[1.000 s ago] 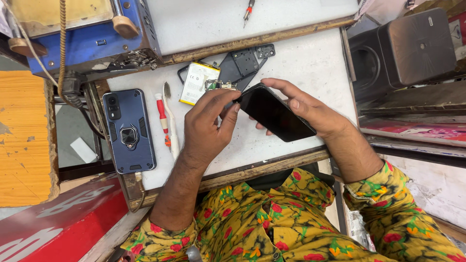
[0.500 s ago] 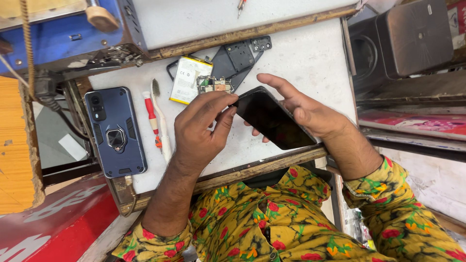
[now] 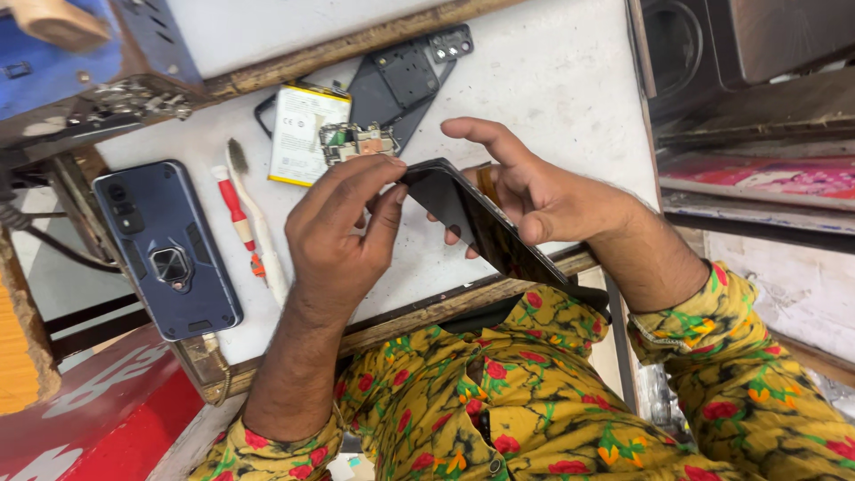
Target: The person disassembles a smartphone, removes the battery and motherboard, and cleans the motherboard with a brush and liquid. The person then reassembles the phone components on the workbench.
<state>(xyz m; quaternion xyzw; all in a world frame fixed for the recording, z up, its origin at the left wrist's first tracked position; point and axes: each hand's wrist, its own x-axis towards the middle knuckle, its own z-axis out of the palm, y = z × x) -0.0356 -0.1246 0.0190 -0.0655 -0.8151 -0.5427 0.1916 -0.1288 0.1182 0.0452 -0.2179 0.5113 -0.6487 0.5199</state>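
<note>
We look down on a white, scuffed workbench (image 3: 570, 80) with a worn wooden strip along its near edge, and at our own lap in a yellow shirt with red flowers below it. At the far left corner sits a blue machine body (image 3: 80, 53) with a row of metal clips on its lower edge.

Toward the left edge of the workbench lies a dark blue phone case (image 3: 167, 251), back up, with a ring holder in its middle. Just beside it to the right are a red-handled screwdriver (image 3: 235, 207) and a pale brush (image 3: 258, 223), lying side by side and pointing away from us. Further along, near the far edge, a white battery (image 3: 301, 135) lies flat, and touching it is a small circuit board (image 3: 356, 141) that rests partly on a dark phone back cover (image 3: 403, 76).

Our left hand (image 3: 343, 236) comes up from the near edge, its thumb and fingertips pinched narrowly on the upper left corner of the black phone screen (image 3: 481, 227). The screen is tilted, lifted off the workbench above its near-middle part, with its lower end reaching out over the near edge toward our lap. Our right hand (image 3: 543, 191) cradles it from behind and beneath, index finger stretched out over the top edge and thumb laid along the right side; what looks like an orange strip shows behind the screen, though we cannot tell quite what it is.

Beyond the right edge stands a dark grey box (image 3: 748, 44) on shelving.
</note>
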